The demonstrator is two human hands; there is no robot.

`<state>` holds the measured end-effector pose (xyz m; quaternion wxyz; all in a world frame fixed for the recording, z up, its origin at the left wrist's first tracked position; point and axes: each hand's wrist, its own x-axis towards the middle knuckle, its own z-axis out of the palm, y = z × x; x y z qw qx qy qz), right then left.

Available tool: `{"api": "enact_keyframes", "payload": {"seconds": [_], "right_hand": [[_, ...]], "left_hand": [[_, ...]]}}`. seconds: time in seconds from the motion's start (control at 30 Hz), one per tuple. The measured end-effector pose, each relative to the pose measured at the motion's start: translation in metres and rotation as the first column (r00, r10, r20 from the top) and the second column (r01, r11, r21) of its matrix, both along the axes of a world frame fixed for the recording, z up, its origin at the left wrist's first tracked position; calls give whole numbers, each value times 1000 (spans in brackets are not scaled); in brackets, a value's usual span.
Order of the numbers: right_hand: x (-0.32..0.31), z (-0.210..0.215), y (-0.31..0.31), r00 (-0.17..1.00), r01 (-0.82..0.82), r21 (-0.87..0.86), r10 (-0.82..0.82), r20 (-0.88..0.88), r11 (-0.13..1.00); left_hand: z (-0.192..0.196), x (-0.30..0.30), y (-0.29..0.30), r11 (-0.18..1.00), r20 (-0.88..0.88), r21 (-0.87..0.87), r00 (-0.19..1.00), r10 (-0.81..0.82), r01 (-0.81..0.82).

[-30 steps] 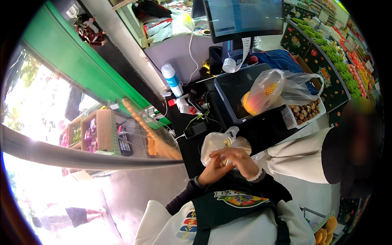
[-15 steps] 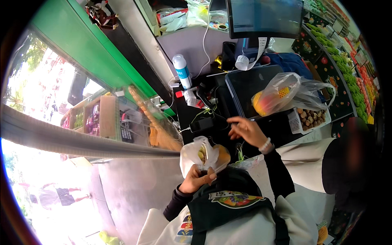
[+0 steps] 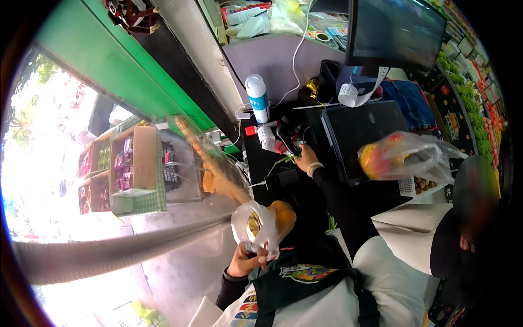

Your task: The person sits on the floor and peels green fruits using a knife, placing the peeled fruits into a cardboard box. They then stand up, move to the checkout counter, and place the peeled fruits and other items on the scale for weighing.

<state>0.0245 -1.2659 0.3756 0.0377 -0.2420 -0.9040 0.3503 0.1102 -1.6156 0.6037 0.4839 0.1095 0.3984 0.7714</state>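
Observation:
In my left hand (image 3: 246, 261), the fingers are closed on the gathered top of a thin plastic bag (image 3: 266, 235). Pale yellowish pieces show through its opening, and a round orange-yellow item (image 3: 283, 218), perhaps a fruit, sits at its right side. My right hand (image 3: 306, 159), with a light bracelet at the wrist, reaches over the black counter. Its fingers close at the lower end of a black handheld scanner (image 3: 285, 136); their tips are partly hidden. Beside the scanner lie a crumpled white label (image 3: 267, 137) and a red cap (image 3: 250, 131).
A white and blue spray can (image 3: 257, 99) stands behind the scanner. Right of it are a flat black device (image 3: 362, 131), a clear bag of yellow-red fruit (image 3: 381, 158), a paper roll (image 3: 348, 94) and a monitor (image 3: 396, 34). Another person's dark sleeve (image 3: 444, 242) shows at the right.
My right hand has moved forward and left from above the counter to the scanner's handle. My left hand still holds the plastic bag. The whole view has shifted.

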Motion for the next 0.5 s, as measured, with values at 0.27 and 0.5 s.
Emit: {"api": "enact_keyframes", "payload": {"seconds": [0.27,0.5], "right_hand": [[-71,-55,0,989,55,198,-80,122,979],[-82,-27,-3,963,117,36,-123,239,992]], "left_hand": [[-3,-17,-13,982,96,-185,995,-20,38],[2,-21,-14,962,114,-273,994,1,30]]}}
